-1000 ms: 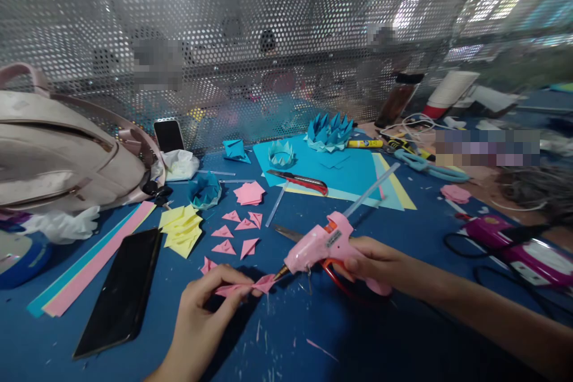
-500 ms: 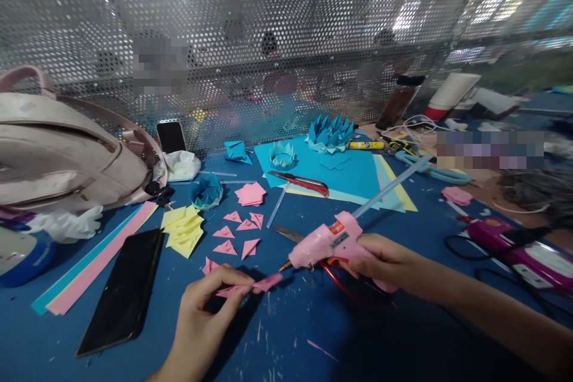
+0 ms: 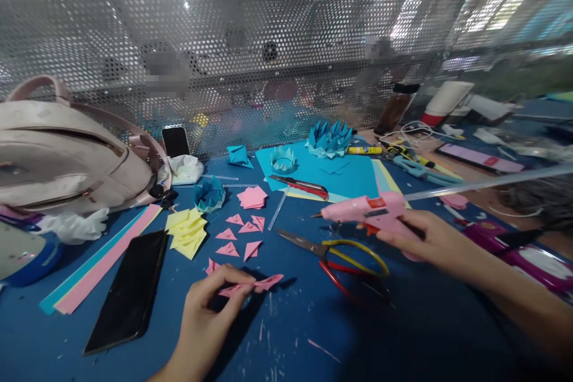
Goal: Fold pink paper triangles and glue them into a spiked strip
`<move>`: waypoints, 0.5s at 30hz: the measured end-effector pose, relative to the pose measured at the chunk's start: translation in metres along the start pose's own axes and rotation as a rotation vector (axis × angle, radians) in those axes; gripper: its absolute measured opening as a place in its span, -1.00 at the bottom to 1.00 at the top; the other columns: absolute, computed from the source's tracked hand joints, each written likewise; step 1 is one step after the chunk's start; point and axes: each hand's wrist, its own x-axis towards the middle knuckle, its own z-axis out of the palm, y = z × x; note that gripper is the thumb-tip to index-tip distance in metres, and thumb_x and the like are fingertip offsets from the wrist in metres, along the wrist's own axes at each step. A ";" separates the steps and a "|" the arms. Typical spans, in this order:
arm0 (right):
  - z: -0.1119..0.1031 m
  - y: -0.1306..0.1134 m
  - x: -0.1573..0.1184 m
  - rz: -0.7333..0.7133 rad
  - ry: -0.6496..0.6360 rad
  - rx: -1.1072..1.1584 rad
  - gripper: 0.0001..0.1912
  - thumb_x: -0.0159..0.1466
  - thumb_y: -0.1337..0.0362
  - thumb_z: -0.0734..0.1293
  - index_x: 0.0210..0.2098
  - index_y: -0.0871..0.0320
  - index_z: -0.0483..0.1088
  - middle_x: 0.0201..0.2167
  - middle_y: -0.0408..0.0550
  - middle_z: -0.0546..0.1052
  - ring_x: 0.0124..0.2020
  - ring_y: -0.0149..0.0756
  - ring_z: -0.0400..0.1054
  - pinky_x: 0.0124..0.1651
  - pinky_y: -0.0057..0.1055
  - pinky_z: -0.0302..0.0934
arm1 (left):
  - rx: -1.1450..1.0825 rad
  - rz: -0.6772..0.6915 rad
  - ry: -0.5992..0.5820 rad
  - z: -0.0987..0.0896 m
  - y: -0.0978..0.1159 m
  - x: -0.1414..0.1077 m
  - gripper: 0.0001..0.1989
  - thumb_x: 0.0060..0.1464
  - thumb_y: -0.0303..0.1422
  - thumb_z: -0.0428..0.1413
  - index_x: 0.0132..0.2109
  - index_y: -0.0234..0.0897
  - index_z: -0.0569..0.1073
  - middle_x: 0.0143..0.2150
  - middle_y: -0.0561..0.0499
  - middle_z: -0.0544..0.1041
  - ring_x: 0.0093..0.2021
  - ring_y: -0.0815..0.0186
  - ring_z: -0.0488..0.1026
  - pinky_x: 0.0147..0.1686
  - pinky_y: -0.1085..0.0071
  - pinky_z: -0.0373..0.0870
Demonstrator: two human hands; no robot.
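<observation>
one left grip (image 3: 200, 311) pinches folded pink paper (image 3: 270, 282) while the right grip (image 3: 428, 240) encloses a pink plastic glue gun (image 3: 378, 210) that, squeezed, could drip.

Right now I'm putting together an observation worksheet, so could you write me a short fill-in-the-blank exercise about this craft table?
1. The right hand holds a pink ____.
2. The left hand pinches folded paper coloured ____.
3. The scissors have one yellow handle loop and one ____ loop.
4. Just right of the black phone lying flat, the paper stack is ____.

Missing words: glue gun; pink; red; yellow.
</observation>
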 end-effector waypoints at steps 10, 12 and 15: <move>-0.031 0.057 -0.023 0.141 0.302 -0.195 -0.53 0.12 -0.13 0.37 -0.22 0.13 0.54 -0.20 0.13 0.57 -0.20 0.02 0.41 -0.13 -0.14 0.26 | -0.029 -0.070 0.013 0.001 0.003 0.001 -0.86 0.16 -0.37 0.15 -0.34 -0.25 0.57 -0.43 0.02 0.64 -0.40 0.32 0.57 -0.36 0.53 0.48; -0.025 0.056 -0.022 0.132 0.250 -0.037 -0.50 0.13 -0.16 0.38 -0.25 0.17 0.54 -0.31 0.11 0.55 -0.33 -0.11 0.40 -0.28 -0.27 0.29 | -0.034 -0.066 0.007 0.001 0.002 0.001 -0.86 0.16 -0.37 0.14 -0.34 -0.25 0.57 -0.43 0.03 0.63 -0.40 0.32 0.57 -0.35 0.53 0.48; -0.013 0.050 -0.021 0.104 0.224 0.084 -0.51 0.13 -0.15 0.40 -0.34 0.20 0.54 -0.49 0.02 0.47 -0.47 -0.25 0.33 -0.43 -0.39 0.24 | -0.040 -0.063 -0.016 0.000 0.002 0.001 -0.87 0.17 -0.38 0.14 -0.32 -0.24 0.57 -0.41 0.03 0.64 -0.39 0.34 0.57 -0.34 0.54 0.47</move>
